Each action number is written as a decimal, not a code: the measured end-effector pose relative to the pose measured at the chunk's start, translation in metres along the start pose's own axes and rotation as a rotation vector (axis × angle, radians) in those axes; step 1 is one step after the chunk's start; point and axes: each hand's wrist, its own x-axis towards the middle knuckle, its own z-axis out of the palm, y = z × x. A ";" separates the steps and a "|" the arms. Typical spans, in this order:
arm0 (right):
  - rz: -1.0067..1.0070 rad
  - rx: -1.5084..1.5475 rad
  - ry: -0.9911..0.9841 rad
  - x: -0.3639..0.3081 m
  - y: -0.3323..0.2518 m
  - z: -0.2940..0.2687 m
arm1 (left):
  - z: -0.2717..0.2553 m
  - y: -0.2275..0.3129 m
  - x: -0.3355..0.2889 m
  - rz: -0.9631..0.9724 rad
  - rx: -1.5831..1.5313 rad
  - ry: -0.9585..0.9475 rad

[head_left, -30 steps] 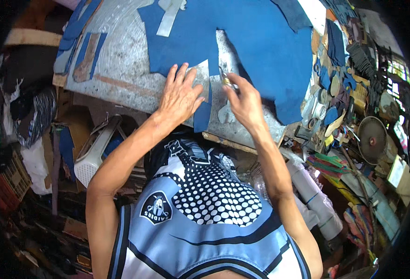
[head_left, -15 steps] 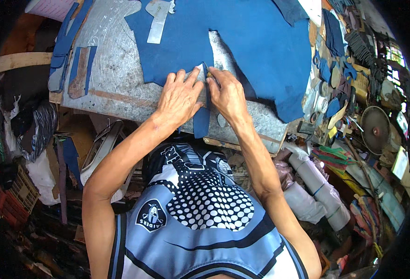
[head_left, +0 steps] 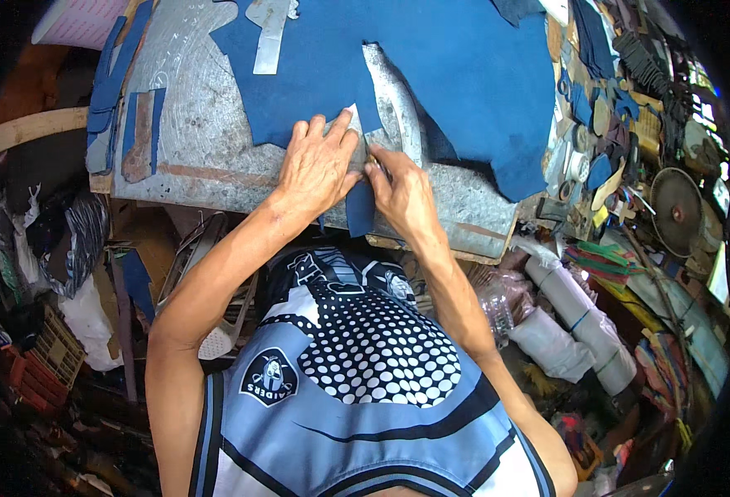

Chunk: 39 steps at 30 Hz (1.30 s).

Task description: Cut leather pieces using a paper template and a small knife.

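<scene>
Hand (head_left: 317, 168) close beside hand (head_left: 402, 189), both palm-down

I am working at a scuffed grey metal surface (head_left: 195, 108) where a large, cut blue sheet (head_left: 473, 91) is lying spread, a brownish strip (head_left: 138, 156) is resting to its left, and blue pieces (head_left: 102, 109) are lining the left edge.
</scene>
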 end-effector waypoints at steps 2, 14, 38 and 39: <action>0.009 0.010 0.014 -0.014 0.000 0.002 | -0.002 0.001 0.000 -0.009 -0.007 -0.018; 0.133 -0.009 -0.015 -0.062 -0.009 0.003 | 0.005 0.008 0.001 0.114 0.081 0.005; -0.684 -0.249 -0.601 0.134 -0.010 -0.015 | 0.028 0.037 -0.026 -0.210 0.085 0.154; -0.695 -0.247 -0.607 0.134 -0.010 -0.015 | 0.028 0.038 -0.026 -0.210 0.091 0.161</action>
